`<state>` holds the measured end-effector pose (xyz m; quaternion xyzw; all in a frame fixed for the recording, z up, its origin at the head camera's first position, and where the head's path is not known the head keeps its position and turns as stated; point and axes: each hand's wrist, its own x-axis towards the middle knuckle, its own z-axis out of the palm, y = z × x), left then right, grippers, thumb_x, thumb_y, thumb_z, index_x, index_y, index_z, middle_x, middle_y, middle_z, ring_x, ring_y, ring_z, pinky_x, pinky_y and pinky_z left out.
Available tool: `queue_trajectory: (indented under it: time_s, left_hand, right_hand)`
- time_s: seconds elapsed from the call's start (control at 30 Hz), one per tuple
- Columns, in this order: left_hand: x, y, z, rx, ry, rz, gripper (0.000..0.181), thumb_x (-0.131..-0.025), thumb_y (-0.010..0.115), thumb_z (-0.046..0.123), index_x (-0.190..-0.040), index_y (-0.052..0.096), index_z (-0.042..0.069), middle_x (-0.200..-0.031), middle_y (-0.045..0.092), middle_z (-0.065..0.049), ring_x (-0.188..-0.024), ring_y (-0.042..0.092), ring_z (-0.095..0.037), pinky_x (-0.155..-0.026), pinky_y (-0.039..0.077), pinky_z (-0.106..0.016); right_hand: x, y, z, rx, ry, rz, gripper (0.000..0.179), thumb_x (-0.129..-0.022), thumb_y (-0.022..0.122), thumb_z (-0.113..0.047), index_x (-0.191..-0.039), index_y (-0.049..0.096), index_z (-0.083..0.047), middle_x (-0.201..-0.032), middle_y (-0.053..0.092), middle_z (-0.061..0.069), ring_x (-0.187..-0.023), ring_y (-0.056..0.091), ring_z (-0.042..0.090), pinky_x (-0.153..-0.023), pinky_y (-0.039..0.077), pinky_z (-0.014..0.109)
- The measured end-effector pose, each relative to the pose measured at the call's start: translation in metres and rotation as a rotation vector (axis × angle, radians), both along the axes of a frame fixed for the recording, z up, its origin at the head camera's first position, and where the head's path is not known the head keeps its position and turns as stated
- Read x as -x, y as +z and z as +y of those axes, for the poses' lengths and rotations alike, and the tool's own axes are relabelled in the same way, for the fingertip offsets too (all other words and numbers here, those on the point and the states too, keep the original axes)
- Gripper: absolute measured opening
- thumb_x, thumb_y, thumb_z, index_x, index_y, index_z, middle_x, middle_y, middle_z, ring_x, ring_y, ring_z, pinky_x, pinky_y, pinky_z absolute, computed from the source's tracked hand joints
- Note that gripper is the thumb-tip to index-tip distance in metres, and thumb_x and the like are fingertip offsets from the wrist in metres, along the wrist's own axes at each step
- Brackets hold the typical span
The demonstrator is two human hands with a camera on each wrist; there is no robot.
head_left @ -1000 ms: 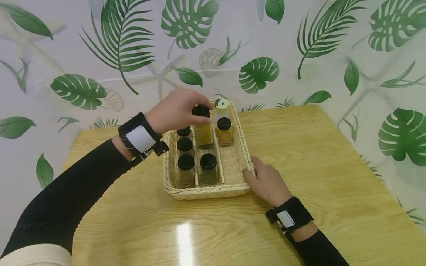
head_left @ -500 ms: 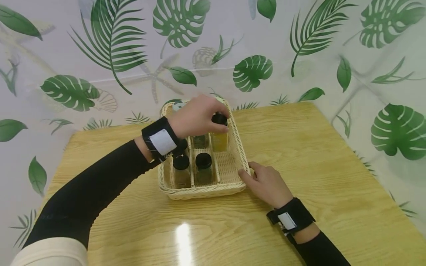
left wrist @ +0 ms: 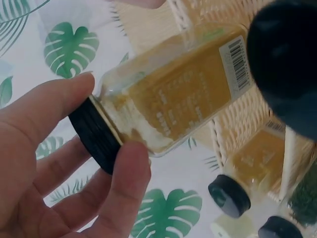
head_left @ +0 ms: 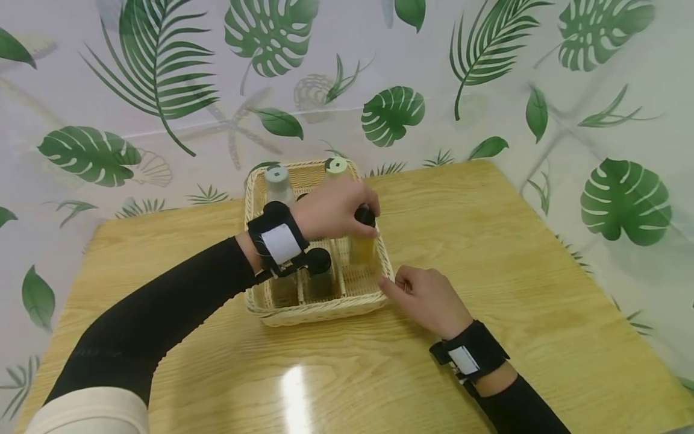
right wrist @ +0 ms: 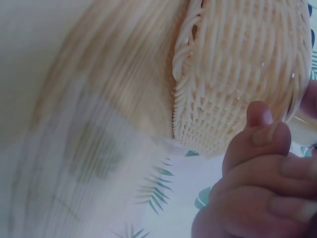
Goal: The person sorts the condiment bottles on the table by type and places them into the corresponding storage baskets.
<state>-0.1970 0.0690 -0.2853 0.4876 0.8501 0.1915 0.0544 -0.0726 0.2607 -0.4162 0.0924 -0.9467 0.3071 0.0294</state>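
My left hand [head_left: 333, 208] pinches the black cap of a spice jar [head_left: 361, 250] between thumb and fingers. The jar, square glass with yellow-brown contents and a barcode label [left wrist: 237, 64], is in the right compartment of a wicker basket [head_left: 320, 312]. At the basket's front right corner, my right hand [head_left: 434, 301] has its thumb over the rim and curled fingers against the outer wall [right wrist: 237, 64]. A dark jar [head_left: 320, 280] stands in the middle compartment. Another yellow-brown jar [left wrist: 255, 158] shows in the left wrist view. My left hand and wrist hide part of the basket.
A grey-capped shaker [head_left: 278, 181] stands at the back left of the basket, a pale green-capped one [head_left: 337, 167] at the back right. Beneath lies a wooden table [head_left: 217, 374], with a leaf-patterned cloth [head_left: 434, 48] behind it.
My left hand has moved the yellow-brown jar from the middle compartment to the right one, then toward the front. The right hand stays at the corner. The view has shifted slightly.
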Motion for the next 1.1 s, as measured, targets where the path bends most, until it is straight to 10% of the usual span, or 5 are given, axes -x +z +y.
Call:
queue_trajectory:
  time_s: [0.47, 1.1]
  left_hand:
    - [-0.005, -0.023, 0.010, 0.168, 0.045, -0.046, 0.025, -0.076, 0.077, 0.032, -0.092, 0.067, 0.015, -0.087, 0.064, 0.002, -0.073, 0.055, -0.010, -0.065, 0.047, -0.026]
    - [-0.007, -0.036, 0.010, 0.178, 0.035, -0.039, 0.027, -0.075, 0.079, 0.033, -0.090, 0.067, 0.014, -0.085, 0.064, 0.002, -0.070, 0.054, -0.012, -0.062, 0.045, -0.026]
  right_hand:
    - [-0.003, 0.005, 0.001, -0.007, 0.020, 0.022, 0.045, -0.092, 0.047, -0.059, -0.067, 0.055, -0.023, -0.048, 0.037, -0.007, -0.039, 0.036, 0.014, -0.042, 0.028, 0.030]
    - [-0.007, 0.003, 0.004, -0.015, 0.029, 0.037, 0.043, -0.093, 0.047, -0.058, -0.069, 0.055, -0.023, -0.048, 0.038, -0.005, -0.040, 0.036, 0.015, -0.042, 0.027, 0.030]
